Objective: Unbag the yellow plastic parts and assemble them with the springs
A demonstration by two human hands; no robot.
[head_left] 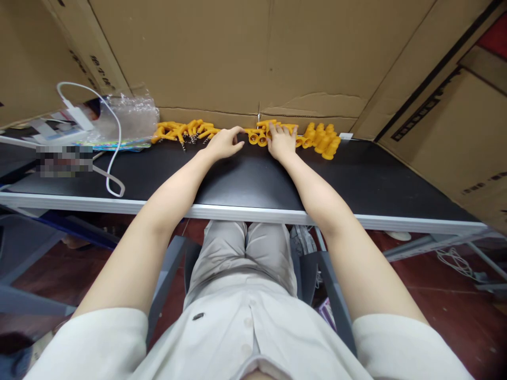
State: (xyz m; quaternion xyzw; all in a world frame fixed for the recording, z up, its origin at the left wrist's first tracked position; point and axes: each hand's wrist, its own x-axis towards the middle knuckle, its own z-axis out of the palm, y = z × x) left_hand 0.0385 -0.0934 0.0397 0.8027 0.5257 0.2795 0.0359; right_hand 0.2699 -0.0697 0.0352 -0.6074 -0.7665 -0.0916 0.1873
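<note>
Both my arms reach across a black table to a row of small orange plastic parts along its far edge. My left hand lies palm down, fingers stretched toward two orange caps in the middle. My right hand rests palm down just right of those caps, its fingertips on or over orange pieces. A heap of orange parts with metal screw tips lies left of my left hand. A group of upright orange caps stands right of my right hand. What the right fingers hold, if anything, is hidden.
A white charger with its looping cable and a clear plastic bag sit at the table's left end. Cardboard sheets wall the back and right side. The table's pale front edge crosses above my knees.
</note>
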